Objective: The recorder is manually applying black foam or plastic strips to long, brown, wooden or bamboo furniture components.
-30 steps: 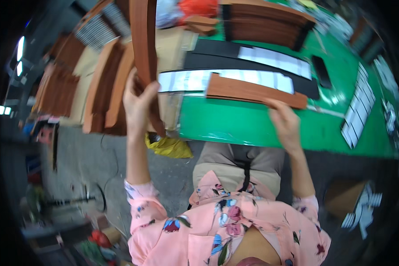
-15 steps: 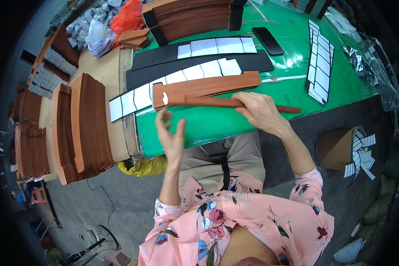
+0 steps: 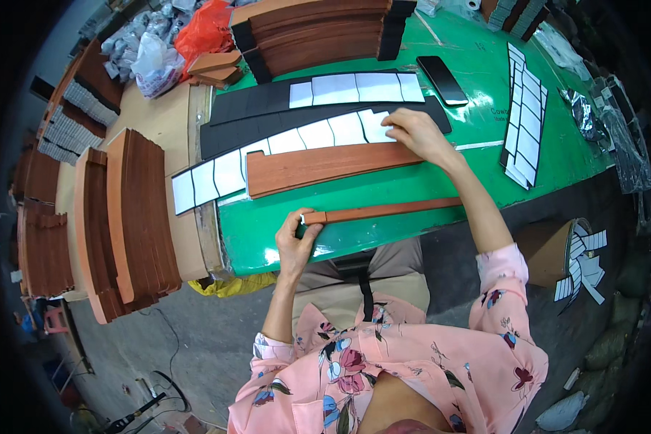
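Note:
My left hand (image 3: 295, 244) is closed around the left end of a narrow reddish-brown wooden slat (image 3: 383, 212), which lies on edge near the front of the green table. A bit of white shows at that end. Farther back, my right hand (image 3: 417, 135) pinches the right end of a row of white-backed black pads (image 3: 278, 141). Its forearm passes over the slat's right end. Between the hands lies a wider wooden board (image 3: 325, 168), partly over the row of pads. Black strips (image 3: 231, 136) lie behind it.
A second white-backed strip (image 3: 347, 88) and a phone (image 3: 442, 81) lie farther back. More white pads (image 3: 526, 126) rest at the right. Stacks of brown boards (image 3: 141, 217) stand left and at the back. A bin of white scraps (image 3: 550, 253) stands right of the green table (image 3: 267, 235).
The slat has come down toward me, off the wider board. My left hand has closed on its left end. My right hand has let go of it and moved back to the white-backed pads.

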A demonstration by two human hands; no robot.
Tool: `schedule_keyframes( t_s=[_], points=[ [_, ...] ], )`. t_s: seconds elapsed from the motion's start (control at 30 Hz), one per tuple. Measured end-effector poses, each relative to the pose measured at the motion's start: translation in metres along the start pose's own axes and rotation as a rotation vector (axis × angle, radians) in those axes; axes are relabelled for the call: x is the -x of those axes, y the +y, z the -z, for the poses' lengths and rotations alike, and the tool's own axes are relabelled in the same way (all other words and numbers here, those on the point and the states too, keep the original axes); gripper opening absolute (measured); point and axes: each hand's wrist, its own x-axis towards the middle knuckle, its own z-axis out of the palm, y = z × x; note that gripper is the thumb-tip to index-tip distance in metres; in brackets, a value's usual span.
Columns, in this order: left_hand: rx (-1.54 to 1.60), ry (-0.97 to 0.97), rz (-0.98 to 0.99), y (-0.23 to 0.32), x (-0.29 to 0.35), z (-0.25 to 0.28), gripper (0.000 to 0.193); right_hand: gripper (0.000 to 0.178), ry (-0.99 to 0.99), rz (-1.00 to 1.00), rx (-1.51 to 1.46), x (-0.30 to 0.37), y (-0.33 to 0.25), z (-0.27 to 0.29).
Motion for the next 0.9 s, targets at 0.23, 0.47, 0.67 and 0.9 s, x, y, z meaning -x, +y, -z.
schedule_keyframes(
  t_s=[0.23,0.47,0.67,0.9],
  points=[
    [-0.021,-0.019,0.000,-0.001,-0.001,-0.002,0.030,0.019,-0.030,0.046,0.337,-0.061,0.061,-0.036],
    [-0.060,-0.037,0.019,0.000,0.004,0.005,0.028,0.011,-0.071,0.337,0.573,-0.057,0.074,-0.051],
    [-0.057,-0.035,-0.034,-0.002,0.005,0.001,0.034,0.005,-0.044,0.401,0.560,-0.058,0.080,-0.047],
    [-0.078,-0.021,-0.069,0.001,-0.004,0.001,0.031,0.024,0.232,-0.396,-0.488,-0.058,0.067,-0.031]
  ],
)
